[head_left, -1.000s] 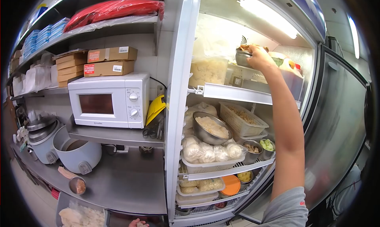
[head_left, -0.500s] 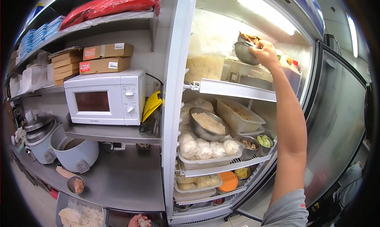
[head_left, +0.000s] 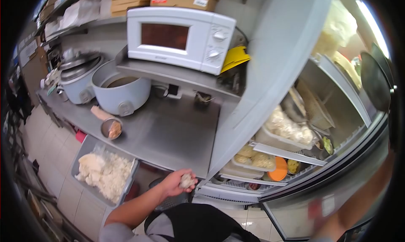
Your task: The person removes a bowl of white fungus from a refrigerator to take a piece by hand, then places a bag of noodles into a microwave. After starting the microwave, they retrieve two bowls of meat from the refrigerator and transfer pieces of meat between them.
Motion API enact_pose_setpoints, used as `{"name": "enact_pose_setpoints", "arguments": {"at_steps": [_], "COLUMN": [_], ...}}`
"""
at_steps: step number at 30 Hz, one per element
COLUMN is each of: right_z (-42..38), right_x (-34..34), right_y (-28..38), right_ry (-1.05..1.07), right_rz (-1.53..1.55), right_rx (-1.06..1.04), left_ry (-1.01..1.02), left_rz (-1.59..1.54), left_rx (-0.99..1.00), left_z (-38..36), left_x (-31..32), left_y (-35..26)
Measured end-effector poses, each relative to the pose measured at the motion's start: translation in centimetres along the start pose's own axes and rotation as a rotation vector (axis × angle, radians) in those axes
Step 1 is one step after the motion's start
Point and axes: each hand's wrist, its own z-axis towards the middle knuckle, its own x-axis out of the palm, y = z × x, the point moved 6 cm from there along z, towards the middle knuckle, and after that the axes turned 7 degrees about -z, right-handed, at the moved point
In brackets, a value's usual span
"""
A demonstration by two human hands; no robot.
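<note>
Grey tub point(head_left: 131, 174) lies left of left hand point(head_left: 176, 183), which grips pale clump point(head_left: 187, 181); right arm point(head_left: 358, 204) farther off, grip can't tell.

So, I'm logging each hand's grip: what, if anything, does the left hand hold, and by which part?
The left hand holds a pale lump, cupped against the palm, fingers curled around its side; what it is can't be told.

1. Was a comm. kitchen, by looks.
2. Lg. cookers point(head_left: 137, 90) sat below L of microwave point(head_left: 181, 41), on metal counter point(head_left: 177, 130).
3. Tall fridge point(head_left: 291, 154) stood R of microwave, w/ stacked food tubs point(head_left: 278, 138).
4. Big bin point(head_left: 87, 146) of white food & tiled flr. point(head_left: 52, 143) showed farther below L.
</note>
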Motion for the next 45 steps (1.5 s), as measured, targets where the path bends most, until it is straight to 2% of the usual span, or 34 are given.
{"name": "enact_pose_setpoints", "arguments": {"at_steps": [1,4,7,8,9,10,12,16,24,33,40,42,43,45], "right_z": [-0.9,-8.3,-18.0,-21.5,-22.6,-25.3,-29.7,-36.3,-47.4,-52.0,-49.8,-50.2,-49.4,-50.3], "right_x": [-0.3,-0.5,3.4,5.3,7.9,10.2,15.7,25.1,39.5,45.8,42.7,44.7,45.8,51.1], "right_y": [-1.5,-2.3,-1.3,2.3,6.2,8.5,13.4,21.8,27.7,28.2,25.4,21.5,21.1,18.9], "right_ry": [0.038,-0.005,0.182,0.235,0.461,0.457,0.56,0.451,0.453,0.626,0.649,0.66,0.662,1.023], "right_rz": [0.133,0.187,0.521,0.467,0.75,0.807,0.76,0.693,0.626,0.574,0.663,0.756,0.758,0.942], "right_rx": [-0.052,-0.145,-0.018,0.184,-0.074,-0.117,-0.148,-0.244,-0.297,-0.432,-0.389,0.002,0.001,0.734], "left_ry": [0.008,0.041,0.06,0.047,0.042,0.029,0.013,-0.037,-0.214,-0.435,-0.527,-0.555,-0.571,-0.59], "left_rz": [0.012,0.029,0.062,0.098,0.105,0.119,0.15,0.216,0.321,0.476,0.411,0.406,0.405,0.408], "left_rx": [0.005,-0.012,0.013,0.036,0.019,0.036,0.073,0.123,0.133,0.104,0.111,0.107,0.111,0.107], "left_z": [-0.1,-0.6,-1.7,-2.4,-2.9,-3.4,-4.7,-6.8,-7.0,-3.5,-2.0,-2.0,-2.0,-2.1], "left_x": [0.1,0.3,0.0,0.1,-0.2,-0.7,-1.7,-5.4,-13.1,-15.7,-15.6,-15.2,-15.1,-15.2], "left_y": [-0.6,-2.7,-5.3,-6.4,-7.4,-8.5,-10.6,-14.5,-16.6,-15.2,-16.0,-16.1,-16.3,-16.1]}}
